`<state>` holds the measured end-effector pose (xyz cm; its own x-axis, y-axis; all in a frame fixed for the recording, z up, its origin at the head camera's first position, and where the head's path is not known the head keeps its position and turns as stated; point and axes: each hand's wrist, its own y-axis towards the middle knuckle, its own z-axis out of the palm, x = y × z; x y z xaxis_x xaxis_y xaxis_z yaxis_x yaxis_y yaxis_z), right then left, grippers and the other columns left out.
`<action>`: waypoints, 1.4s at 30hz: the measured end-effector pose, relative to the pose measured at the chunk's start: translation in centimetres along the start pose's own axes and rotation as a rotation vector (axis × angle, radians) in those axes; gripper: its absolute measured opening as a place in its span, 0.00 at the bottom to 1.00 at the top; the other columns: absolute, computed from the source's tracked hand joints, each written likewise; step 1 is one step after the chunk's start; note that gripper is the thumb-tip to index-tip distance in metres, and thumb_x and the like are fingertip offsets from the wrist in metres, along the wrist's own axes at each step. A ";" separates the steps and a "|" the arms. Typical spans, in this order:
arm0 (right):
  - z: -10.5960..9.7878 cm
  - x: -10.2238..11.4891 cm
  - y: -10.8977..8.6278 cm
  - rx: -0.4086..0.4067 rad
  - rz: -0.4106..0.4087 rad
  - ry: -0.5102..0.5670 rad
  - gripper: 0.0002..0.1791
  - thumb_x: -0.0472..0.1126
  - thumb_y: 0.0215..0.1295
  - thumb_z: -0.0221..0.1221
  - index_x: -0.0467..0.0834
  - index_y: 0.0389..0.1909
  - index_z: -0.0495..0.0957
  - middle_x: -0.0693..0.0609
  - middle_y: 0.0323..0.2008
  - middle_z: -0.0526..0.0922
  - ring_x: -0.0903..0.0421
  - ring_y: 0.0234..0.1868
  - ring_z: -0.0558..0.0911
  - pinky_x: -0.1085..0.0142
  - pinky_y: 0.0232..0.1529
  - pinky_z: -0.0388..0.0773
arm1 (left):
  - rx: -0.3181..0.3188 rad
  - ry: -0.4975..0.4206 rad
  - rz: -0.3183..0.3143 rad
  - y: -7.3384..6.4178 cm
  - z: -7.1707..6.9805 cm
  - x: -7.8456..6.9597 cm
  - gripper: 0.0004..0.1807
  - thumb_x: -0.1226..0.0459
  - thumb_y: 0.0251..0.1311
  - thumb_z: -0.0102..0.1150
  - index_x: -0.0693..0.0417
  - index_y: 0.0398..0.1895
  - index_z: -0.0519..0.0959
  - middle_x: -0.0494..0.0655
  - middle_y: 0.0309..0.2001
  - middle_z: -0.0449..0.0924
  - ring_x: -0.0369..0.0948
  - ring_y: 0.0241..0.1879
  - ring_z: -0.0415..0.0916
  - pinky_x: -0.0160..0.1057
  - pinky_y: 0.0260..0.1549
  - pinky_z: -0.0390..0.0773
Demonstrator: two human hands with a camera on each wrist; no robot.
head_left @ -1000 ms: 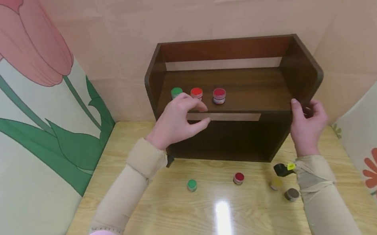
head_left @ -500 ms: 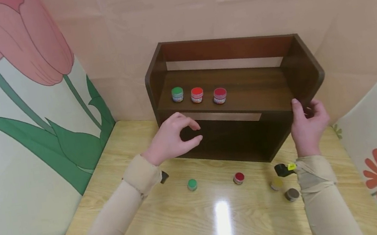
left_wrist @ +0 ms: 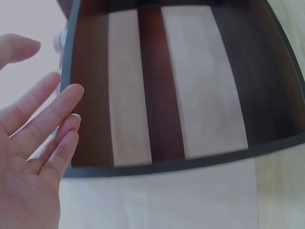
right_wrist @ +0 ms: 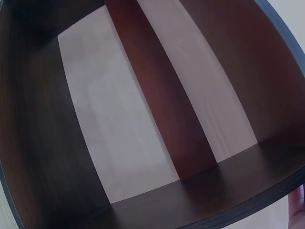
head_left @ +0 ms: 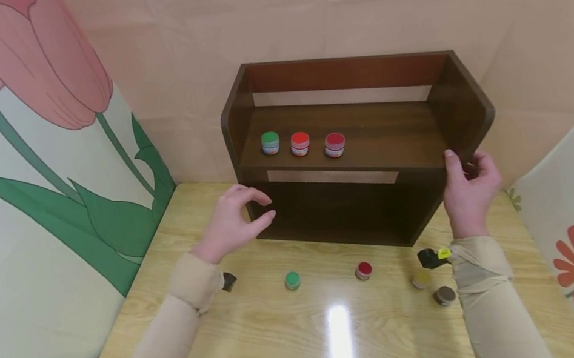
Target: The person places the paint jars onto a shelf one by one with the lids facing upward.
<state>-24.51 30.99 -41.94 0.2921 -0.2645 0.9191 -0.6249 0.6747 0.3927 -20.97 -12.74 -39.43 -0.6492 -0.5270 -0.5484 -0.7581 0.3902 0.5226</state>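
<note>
A dark brown two-tier shelf (head_left: 385, 134) stands on the table. On its upper board sit a green-lidded jar (head_left: 270, 143), an orange-red-lidded jar (head_left: 300, 144) and a crimson-lidded jar (head_left: 335, 145) in a row. My left hand (head_left: 232, 220) hovers before the shelf's lower left side, thumb and fingers apart and nothing between them; the left wrist view shows the fingers (left_wrist: 47, 114) close to the shelf's edge. At the right side panel, my right hand (head_left: 470, 196) grips the shelf, thumb on the front edge and fingers around the outside. Only a sliver of that hand (right_wrist: 298, 210) appears in the right wrist view.
On the wooden table (head_left: 266, 341) in front stand a small green-lidded jar (head_left: 293, 280), a dark red-lidded jar (head_left: 363, 270), a yellow jar (head_left: 420, 279) and a dark brown-lidded jar (head_left: 444, 296). A pinkish backdrop (head_left: 296, 12) hangs behind the shelf.
My left hand has moved down and left, away from the jars on the upper board, which now show fully. The right hand keeps its grip on the shelf.
</note>
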 end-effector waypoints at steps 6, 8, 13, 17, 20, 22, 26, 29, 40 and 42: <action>0.0 0.0 0.0 0.001 -0.003 -0.003 0.14 0.46 0.65 0.70 0.43 0.46 0.85 0.55 0.38 0.81 0.58 0.39 0.79 0.69 0.43 0.73 | -0.090 -0.009 -0.050 -0.8 -1.7 1.1 0.11 0.62 0.58 0.72 0.59 0.40 0.86 0.47 0.40 0.85 0.46 0.47 0.75 0.51 0.48 0.74; 0.0 0.0 0.0 0.003 -0.004 -0.001 0.14 0.46 0.65 0.69 0.43 0.46 0.86 0.55 0.38 0.81 0.58 0.39 0.79 0.69 0.43 0.73 | -0.129 -0.017 -0.065 -1.1 -2.3 1.6 0.11 0.63 0.58 0.72 0.61 0.40 0.86 0.49 0.40 0.86 0.48 0.47 0.75 0.52 0.48 0.74; 0.1 1.9 -1.0 0.004 -0.002 0.009 0.13 0.44 0.65 0.69 0.40 0.45 0.85 0.56 0.36 0.80 0.59 0.38 0.78 0.69 0.43 0.72 | -0.218 -0.012 -0.118 -1.8 -3.8 2.8 0.10 0.65 0.57 0.72 0.63 0.39 0.86 0.51 0.41 0.87 0.49 0.46 0.76 0.53 0.48 0.72; 0.2 3.8 -2.0 0.003 -0.006 0.020 0.13 0.43 0.66 0.68 0.38 0.44 0.84 0.57 0.35 0.80 0.59 0.37 0.78 0.69 0.43 0.72 | -0.265 0.022 -0.151 -2.6 -4.8 3.8 0.09 0.65 0.57 0.72 0.61 0.38 0.87 0.50 0.39 0.87 0.49 0.45 0.77 0.53 0.47 0.72; 0.2 3.3 -1.7 0.007 -0.014 0.018 0.13 0.43 0.66 0.68 0.38 0.44 0.84 0.57 0.35 0.80 0.58 0.37 0.78 0.69 0.43 0.73 | -0.269 0.055 -0.193 -3.5 -5.3 4.6 0.08 0.65 0.58 0.71 0.59 0.38 0.87 0.50 0.38 0.87 0.49 0.45 0.77 0.53 0.48 0.72; 0.1 2.8 -1.4 0.007 -0.013 0.016 0.13 0.44 0.65 0.68 0.40 0.44 0.85 0.57 0.36 0.80 0.58 0.37 0.79 0.69 0.43 0.73 | -0.259 0.060 -0.229 -4.1 -5.7 5.0 0.08 0.64 0.59 0.70 0.59 0.39 0.86 0.49 0.39 0.86 0.48 0.45 0.77 0.54 0.49 0.73; 0.1 2.0 -0.9 0.007 -0.006 0.005 0.12 0.44 0.65 0.69 0.41 0.44 0.85 0.57 0.36 0.80 0.59 0.38 0.79 0.69 0.44 0.74 | -0.236 0.064 -0.320 -5.6 -6.1 5.8 0.09 0.62 0.61 0.69 0.58 0.41 0.86 0.49 0.40 0.86 0.48 0.46 0.76 0.51 0.51 0.71; 0.1 2.2 -1.1 0.010 -0.017 0.007 0.13 0.44 0.65 0.69 0.40 0.44 0.85 0.57 0.36 0.80 0.59 0.37 0.79 0.69 0.43 0.74 | -0.212 0.073 -0.385 -6.8 -6.3 6.5 0.10 0.60 0.63 0.68 0.57 0.42 0.86 0.50 0.41 0.86 0.50 0.47 0.75 0.50 0.52 0.70; 0.1 4.0 -2.0 0.005 -0.012 0.016 0.12 0.42 0.66 0.68 0.38 0.44 0.85 0.57 0.35 0.80 0.59 0.37 0.79 0.69 0.43 0.73 | -0.108 0.045 -0.527 -11.3 -5.4 10.1 0.12 0.61 0.67 0.65 0.62 0.43 0.84 0.54 0.43 0.86 0.52 0.45 0.80 0.54 0.53 0.76; 0.1 4.0 -2.0 0.004 -0.010 0.019 0.12 0.42 0.66 0.68 0.38 0.43 0.85 0.57 0.35 0.80 0.59 0.37 0.79 0.69 0.43 0.73 | -0.092 0.046 -0.564 -12.3 -5.2 10.6 0.12 0.60 0.66 0.66 0.61 0.44 0.84 0.53 0.42 0.85 0.51 0.45 0.81 0.53 0.51 0.77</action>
<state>-22.16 28.48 -39.01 0.3115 -0.2579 0.9146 -0.6246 0.6698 0.4016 -18.21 -27.04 -48.22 -0.1414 -0.6674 -0.7311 -0.9765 -0.0271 0.2136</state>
